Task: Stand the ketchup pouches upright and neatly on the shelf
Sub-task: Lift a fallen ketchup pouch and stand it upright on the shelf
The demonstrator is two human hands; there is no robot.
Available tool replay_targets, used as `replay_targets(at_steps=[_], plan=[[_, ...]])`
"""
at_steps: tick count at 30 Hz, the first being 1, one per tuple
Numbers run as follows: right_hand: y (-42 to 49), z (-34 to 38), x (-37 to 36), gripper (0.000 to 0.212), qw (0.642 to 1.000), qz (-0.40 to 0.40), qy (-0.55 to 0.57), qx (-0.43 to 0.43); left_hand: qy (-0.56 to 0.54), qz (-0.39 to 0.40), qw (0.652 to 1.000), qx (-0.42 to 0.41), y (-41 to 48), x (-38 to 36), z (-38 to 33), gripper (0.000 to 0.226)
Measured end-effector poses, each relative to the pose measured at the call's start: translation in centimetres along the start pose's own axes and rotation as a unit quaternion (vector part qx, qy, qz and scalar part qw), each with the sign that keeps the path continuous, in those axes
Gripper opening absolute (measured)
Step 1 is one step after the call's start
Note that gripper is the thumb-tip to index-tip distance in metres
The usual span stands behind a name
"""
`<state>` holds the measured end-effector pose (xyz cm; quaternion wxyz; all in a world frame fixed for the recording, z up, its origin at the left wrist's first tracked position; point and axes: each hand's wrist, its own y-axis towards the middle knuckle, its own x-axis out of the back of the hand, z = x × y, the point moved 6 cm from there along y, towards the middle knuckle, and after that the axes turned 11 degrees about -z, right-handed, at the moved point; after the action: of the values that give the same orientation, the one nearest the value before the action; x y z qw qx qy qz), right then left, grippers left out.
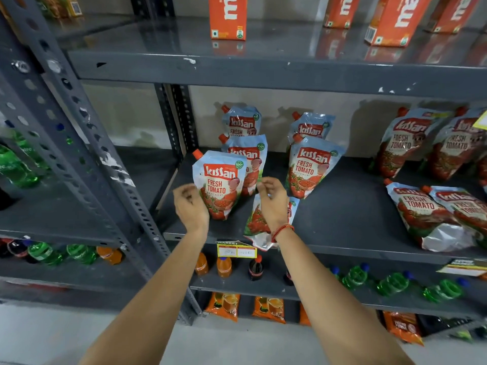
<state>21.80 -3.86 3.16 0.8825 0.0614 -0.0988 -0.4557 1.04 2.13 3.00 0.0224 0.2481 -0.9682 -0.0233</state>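
Note:
Kissan ketchup pouches fill the grey middle shelf (342,222). A front pouch (220,184) stands upright at the left, with two more upright behind it (250,154) (241,119). To their right stand two further upright pouches (312,167) (311,125). One pouch (257,225) lies flat at the shelf's front edge, partly hidden by my right hand. My left hand (189,204) hovers just left of the front pouch, fingers loosely curled, holding nothing. My right hand (272,200) hovers above the flat pouch, fingers apart and empty.
Two pouches (419,212) (463,209) lie flat at the right; two others (403,140) (456,146) lean behind them. Orange juice cartons (228,17) stand on the upper shelf. Soft drink bottles (224,267) fill the lower shelf. A perforated upright post (87,143) stands at the left.

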Motion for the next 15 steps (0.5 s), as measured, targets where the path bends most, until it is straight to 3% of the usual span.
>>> replay_targets(at_steps=[2, 4, 6, 8, 11, 15], plan=[[0.5, -0.5, 2.9, 0.017, 0.997, -0.071, -0.032, -0.01, 0.035, 0.049, 0.998, -0.026, -2.4, -0.6, 0.8, 0.022], [1.0, -1.6, 5.6, 0.021, 0.984, -0.123, -0.125, -0.027, 0.102, 0.149, 0.983, -0.037, -4.6, -2.3, 1.6, 0.028], [1.3, -3.1, 7.1, 0.028, 0.961, -0.102, -0.251, -0.057, 0.193, 0.269, 0.943, -0.047, -6.7, -4.8, 2.4, 0.034], [1.1, -4.7, 7.4, 0.036, 0.946, -0.054, -0.298, -0.113, 0.256, 0.339, 0.904, -0.04, -8.0, -6.9, 3.0, 0.042], [0.8, -5.7, 7.1, 0.039, 0.944, -0.042, -0.253, -0.207, 0.291, 0.337, 0.895, 0.022, -8.0, -8.8, 3.3, 0.05], [0.8, -6.7, 6.6, 0.033, 0.939, -0.067, -0.138, -0.307, 0.269, 0.308, 0.897, 0.167, -7.6, -9.8, 4.7, 0.053]])
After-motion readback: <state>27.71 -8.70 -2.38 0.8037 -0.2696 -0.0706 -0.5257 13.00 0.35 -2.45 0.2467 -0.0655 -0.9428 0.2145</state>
